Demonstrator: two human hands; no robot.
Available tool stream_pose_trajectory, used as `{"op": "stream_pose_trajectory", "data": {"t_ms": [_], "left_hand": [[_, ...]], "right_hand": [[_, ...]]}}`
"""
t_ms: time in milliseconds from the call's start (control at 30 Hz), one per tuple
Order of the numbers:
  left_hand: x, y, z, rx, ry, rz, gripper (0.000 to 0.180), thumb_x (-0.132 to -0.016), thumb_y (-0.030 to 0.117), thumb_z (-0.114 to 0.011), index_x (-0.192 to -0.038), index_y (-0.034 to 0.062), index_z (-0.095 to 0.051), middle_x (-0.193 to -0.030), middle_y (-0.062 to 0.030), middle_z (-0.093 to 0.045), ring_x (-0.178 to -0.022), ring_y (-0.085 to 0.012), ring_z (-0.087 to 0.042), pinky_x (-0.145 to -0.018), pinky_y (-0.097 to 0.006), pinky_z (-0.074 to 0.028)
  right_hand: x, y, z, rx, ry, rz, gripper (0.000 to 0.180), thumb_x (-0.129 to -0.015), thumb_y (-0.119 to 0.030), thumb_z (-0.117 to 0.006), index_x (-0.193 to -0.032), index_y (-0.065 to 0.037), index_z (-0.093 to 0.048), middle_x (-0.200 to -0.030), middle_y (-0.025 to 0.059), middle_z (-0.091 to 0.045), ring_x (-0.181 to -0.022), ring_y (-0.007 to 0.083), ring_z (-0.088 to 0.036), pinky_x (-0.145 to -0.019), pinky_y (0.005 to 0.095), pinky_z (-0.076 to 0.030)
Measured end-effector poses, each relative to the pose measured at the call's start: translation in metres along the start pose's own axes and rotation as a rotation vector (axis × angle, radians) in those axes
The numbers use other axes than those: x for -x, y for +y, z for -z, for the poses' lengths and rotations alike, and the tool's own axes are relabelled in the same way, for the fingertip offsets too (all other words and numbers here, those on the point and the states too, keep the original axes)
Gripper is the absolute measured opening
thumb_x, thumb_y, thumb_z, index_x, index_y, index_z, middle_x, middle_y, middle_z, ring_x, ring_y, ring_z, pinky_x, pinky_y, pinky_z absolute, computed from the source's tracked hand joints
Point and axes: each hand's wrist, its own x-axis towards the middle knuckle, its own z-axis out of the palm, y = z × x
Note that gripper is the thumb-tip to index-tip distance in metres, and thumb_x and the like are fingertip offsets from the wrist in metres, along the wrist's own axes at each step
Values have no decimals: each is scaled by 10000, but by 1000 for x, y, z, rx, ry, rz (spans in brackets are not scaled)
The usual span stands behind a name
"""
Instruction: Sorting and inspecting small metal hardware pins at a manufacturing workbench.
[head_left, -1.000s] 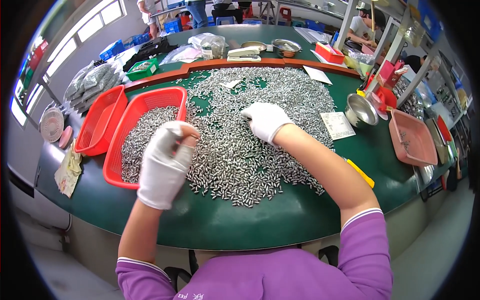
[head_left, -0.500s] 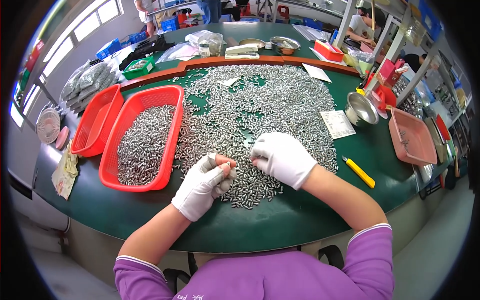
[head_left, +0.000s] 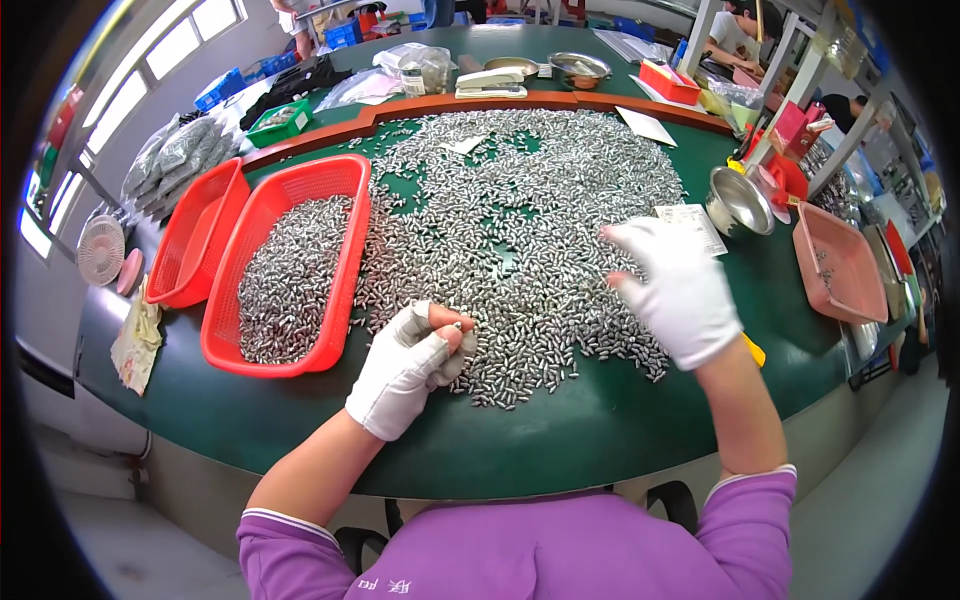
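A broad layer of small silvery metal pieces (head_left: 530, 230), oval and pointed at the ends, covers the green table. My left hand (head_left: 400, 370), in a white glove with bare thumb and fingertip, stays over the near left part of it. Its thumb and forefinger pinch one small metal piece (head_left: 458, 325). My right hand (head_left: 685, 295), gloved alike, hovers at the pile's right edge, thumb and fingers apart with nothing seen between them. It partly covers a printed paper slip (head_left: 700, 222). Left of the pile, a red perforated basket (head_left: 310, 182) holds a heap of the same pieces.
An empty-looking red basket (head_left: 187, 262) stands farther left. On the right are a metal bowl (head_left: 742, 200), a pink tray (head_left: 850, 300) and a yellow cutter (head_left: 754, 350), mostly hidden by my right wrist. A brown wooden edging (head_left: 400, 107) bounds the pile's far side. Another person works at far right.
My right hand has swung right and opened, from beside my left hand to the pile's right edge. Some pieces have shifted right along the near edge. My left hand keeps its pinch.
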Motion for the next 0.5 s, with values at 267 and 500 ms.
{"op": "stream_pose_trajectory", "data": {"t_ms": [267, 500], "left_hand": [[12, 32, -18, -974, 172, -658, 152, -761, -43, -741, -885, 22, -681, -791, -78, -602, -709, -226, -598, -652, -311, -478], [65, 6, -37, -1574, 316, -728, 220, -772, 92, -751, -663, 91, -560, -704, -60, -572, -648, -265, -558, -572, -389, -458]], "right_hand": [[130, 59, 37, 258, -146, -697, 507, -778, -129, -753, -1264, -74, -618, -1170, 127, -626, -1060, 316, -607, -929, 392, -488], [154, 77, 8, 214, 136, -700, 233, -908, -128, -628, -1124, -40, -625, -1071, 135, -637, -923, 289, -643, -838, 391, -518]]}}
